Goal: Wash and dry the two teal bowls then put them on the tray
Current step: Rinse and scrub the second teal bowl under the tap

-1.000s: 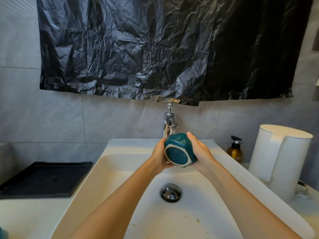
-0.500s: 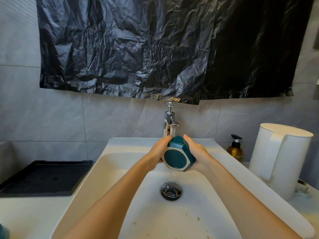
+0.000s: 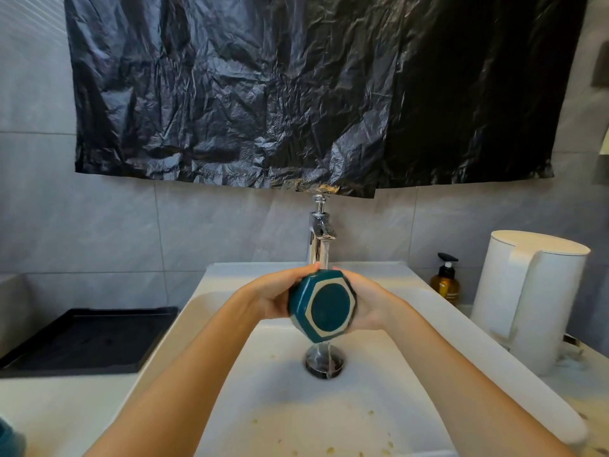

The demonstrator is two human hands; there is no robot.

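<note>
Looking down at a white sink set into a pale table. Over the basin, a teal bowl with a six-sided, cream-ringed base, tipped on its side, base toward the camera, just under the chrome tap. Gripped from both sides: left hand cupped on the left wall, right hand cupped on the right wall, fingers of both curled over the far side, tips mostly hidden behind the bowl. Thin stream of water from the tap onto the top of the bowl, trickling off its lower edge toward the drain directly below. Small yellowish food scraps scattered on the basin floor. On the table to the left, a black tray, well apart from the bowl. To the right, an amber pump bottle beside a white kettle. Above, a crinkled black plastic sheet on the grey tiled wall. At the bottom left corner, a teal edge, too cropped to identify.
</note>
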